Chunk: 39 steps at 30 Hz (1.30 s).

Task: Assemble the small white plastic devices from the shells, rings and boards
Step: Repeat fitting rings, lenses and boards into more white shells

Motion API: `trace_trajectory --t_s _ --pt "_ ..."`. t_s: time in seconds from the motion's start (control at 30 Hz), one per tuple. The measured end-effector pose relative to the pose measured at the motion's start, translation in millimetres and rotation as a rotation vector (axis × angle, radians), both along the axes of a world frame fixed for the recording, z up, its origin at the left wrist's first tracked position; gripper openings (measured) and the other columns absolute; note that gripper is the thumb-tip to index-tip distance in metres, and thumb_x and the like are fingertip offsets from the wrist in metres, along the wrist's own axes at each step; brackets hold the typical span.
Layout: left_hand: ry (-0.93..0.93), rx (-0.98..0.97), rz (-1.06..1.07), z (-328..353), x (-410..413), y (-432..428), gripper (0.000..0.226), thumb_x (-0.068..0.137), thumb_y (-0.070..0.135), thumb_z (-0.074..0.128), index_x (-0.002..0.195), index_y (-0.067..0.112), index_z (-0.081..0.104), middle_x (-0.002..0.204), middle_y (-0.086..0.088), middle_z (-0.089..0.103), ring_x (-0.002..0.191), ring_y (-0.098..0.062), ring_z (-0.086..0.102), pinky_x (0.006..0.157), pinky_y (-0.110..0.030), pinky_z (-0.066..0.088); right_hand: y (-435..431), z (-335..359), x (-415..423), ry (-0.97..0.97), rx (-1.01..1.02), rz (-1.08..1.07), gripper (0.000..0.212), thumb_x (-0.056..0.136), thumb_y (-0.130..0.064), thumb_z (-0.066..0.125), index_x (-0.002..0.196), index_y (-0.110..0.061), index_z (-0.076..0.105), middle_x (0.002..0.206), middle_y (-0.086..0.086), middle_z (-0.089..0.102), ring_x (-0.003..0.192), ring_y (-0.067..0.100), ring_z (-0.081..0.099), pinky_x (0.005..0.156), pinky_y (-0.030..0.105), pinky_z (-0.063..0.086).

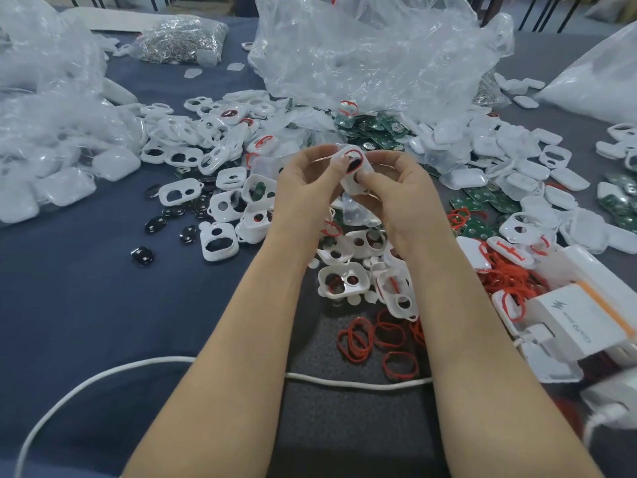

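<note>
Pinched at its edges between left grip (303, 188) and right grip (403, 198): white shell (351, 188), probably light, stiff, slick, best held clear of red ring (353, 152).

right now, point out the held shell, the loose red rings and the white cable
shell (349, 183): head view, lower white face
red rings (357, 339): head view, overlapping strands of the near bunch
cable (358, 383): head view, straight stretch below the rings
</note>
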<state>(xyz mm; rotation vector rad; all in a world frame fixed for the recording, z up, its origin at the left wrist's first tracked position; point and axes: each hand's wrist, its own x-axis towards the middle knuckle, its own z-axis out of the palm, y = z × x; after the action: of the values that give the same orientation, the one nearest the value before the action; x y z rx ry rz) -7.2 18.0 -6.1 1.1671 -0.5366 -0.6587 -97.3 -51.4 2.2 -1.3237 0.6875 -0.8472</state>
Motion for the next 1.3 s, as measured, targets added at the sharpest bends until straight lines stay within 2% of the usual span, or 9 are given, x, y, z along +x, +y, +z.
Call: trace_trajectory --t_s 0.17,0.3,0.47,0.57,0.67,0.87,1.1,1.23,1.3 --pt "-0.104 0.082 0.022 -2 2 -1 0.016 0.090 0.009 0.064 0.103 0.019 0.062 0.102 -0.008 0.069 0.098 -0.021 0.066 0.094 -0.037 0.053 1 -4 2 0.080 -0.127 -0.044 0.009 0.087 -0.023 0.069 0.091 -0.021 0.061 0.084 0.000 0.070 0.077 0.009 0.068 0.075 0.030 0.058" --pt "-0.122 0.096 -0.001 1 -2 0 0.020 0.090 0.004 0.059 0.104 0.018 0.064 0.100 -0.007 0.070 0.087 -0.014 0.065 0.080 -0.028 0.053 2 -6 4 0.120 -0.182 -0.105 0.008 0.089 -0.026 0.065 0.084 -0.023 0.060 0.081 -0.004 0.067 0.071 0.004 0.065 0.072 0.029 0.057" --pt "-0.287 0.122 0.066 4 -6 2 0.024 0.091 0.003 0.058 0.114 0.011 0.059 0.104 0.000 0.065 0.084 0.002 0.065 0.069 -0.012 0.051 2 -5 4 0.044 -0.132 -0.064 0.008 0.090 -0.014 0.064 0.087 -0.021 0.063 0.081 -0.003 0.069 0.071 0.005 0.066 0.071 0.027 0.055" --pt "-0.327 0.192 0.064 4 -6 2 0.021 0.093 0.016 0.061 0.114 0.013 0.060 0.108 0.004 0.065 0.096 -0.007 0.065 0.082 -0.021 0.055 1 -4 2 -0.048 -0.064 -0.035 0.015 0.089 -0.004 0.061 0.091 -0.019 0.064 0.083 -0.002 0.071 0.077 0.009 0.067 0.070 0.024 0.053" --pt "-0.269 0.234 0.028 5 -6 3 0.023 0.094 0.019 0.060 0.114 0.008 0.064 0.105 -0.008 0.070 0.101 -0.020 0.066 0.094 -0.038 0.054 2 -3 2 -0.047 -0.100 -0.019 0.022 0.088 0.003 0.058 0.094 -0.017 0.065 0.083 -0.006 0.072 0.077 0.003 0.067 0.067 0.017 0.051" --pt "-0.147 0.210 -0.020 3 -2 3 0.007 0.091 0.013 0.065 0.096 0.017 0.066 0.101 -0.008 0.072 0.102 -0.024 0.067 0.094 -0.043 0.054 2 -1 -1 0.103 -0.232 -0.042 0.020 0.088 0.001 0.060 0.098 -0.016 0.064 0.094 0.003 0.069 0.086 0.009 0.065 0.077 0.017 0.052" --pt "0.041 0.088 -0.026 0 3 1 0.010 0.092 0.007 0.063 0.091 0.016 0.065 0.085 -0.001 0.072 0.079 -0.014 0.069 0.076 -0.029 0.057 -2 0 -5 -0.001 -0.077 0.042 0.010 0.089 -0.007 0.064 0.094 -0.015 0.068 0.090 0.003 0.072 0.085 0.015 0.068 0.083 0.030 0.056" --pt "0.042 0.082 -0.001 -1 3 0 0.008 0.091 0.009 0.065 0.090 0.018 0.065 0.085 -0.002 0.072 0.080 -0.016 0.068 0.078 -0.030 0.055 -3 -2 -4 -0.030 -0.034 -0.004 0.010 0.088 -0.004 0.064 0.094 -0.012 0.067 0.091 0.005 0.071 0.089 0.020 0.067 0.087 0.036 0.055" --pt "0.051 0.077 -0.004 0 2 1 0.007 0.091 0.010 0.065 0.090 0.017 0.065 0.085 -0.002 0.071 0.079 -0.016 0.067 0.067 -0.026 0.055 -2 -2 -2 -0.031 -0.033 -0.021 0.011 0.088 -0.003 0.063 0.093 -0.012 0.066 0.092 0.007 0.069 0.090 0.021 0.065 0.088 0.037 0.054"
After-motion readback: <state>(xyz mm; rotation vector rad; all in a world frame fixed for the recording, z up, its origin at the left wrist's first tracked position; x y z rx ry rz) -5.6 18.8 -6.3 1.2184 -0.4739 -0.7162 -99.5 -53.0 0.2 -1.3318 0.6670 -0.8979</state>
